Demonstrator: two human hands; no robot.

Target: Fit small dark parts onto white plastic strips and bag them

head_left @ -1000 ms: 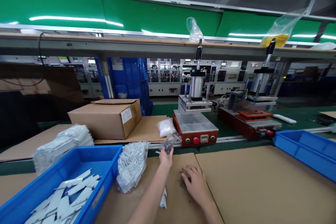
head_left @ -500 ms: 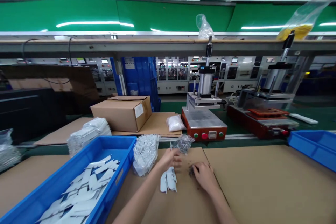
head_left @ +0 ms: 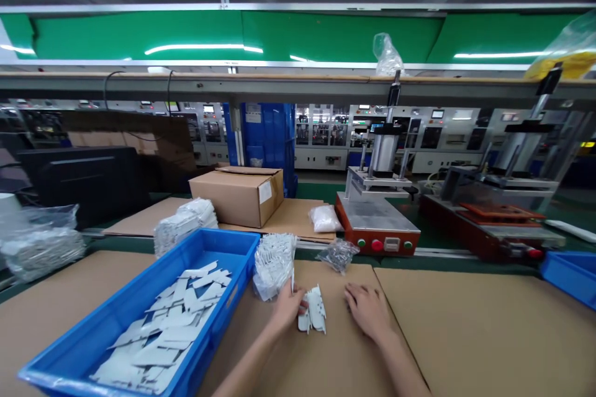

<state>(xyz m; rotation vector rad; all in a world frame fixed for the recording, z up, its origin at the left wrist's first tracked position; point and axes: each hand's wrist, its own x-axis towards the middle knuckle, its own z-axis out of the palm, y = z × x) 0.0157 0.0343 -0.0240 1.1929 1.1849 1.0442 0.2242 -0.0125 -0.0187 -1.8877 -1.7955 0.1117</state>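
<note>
My left hand (head_left: 287, 309) is closed around a thin white plastic piece (head_left: 293, 278), which stands up edge-on above the fingers. Just right of that hand, a few similar white plastic pieces (head_left: 315, 310) lie side by side on the cardboard. My right hand (head_left: 369, 311) rests palm down on the cardboard, fingers curled in and tips pointing down; whatever is under them is hidden. Beyond my left hand is a clear bag of stacked white pieces (head_left: 274, 263). A blue bin (head_left: 235, 301) to the left holds many loose white plastic pieces (head_left: 172, 316).
Behind the cardboard (head_left: 465, 329) lie a small clear bag of parts (head_left: 339, 254) and a white bag (head_left: 325, 219). A press with an orange base (head_left: 377, 223) stands behind, a second press (head_left: 503, 217) to its right. A carton (head_left: 237, 198) sits back left, another blue bin (head_left: 570, 276) far right.
My view has turned left. My left hand, with its white piece, has moved left and down beside the lying pieces. Small dark bits seen at my right fingertips are now covered.
</note>
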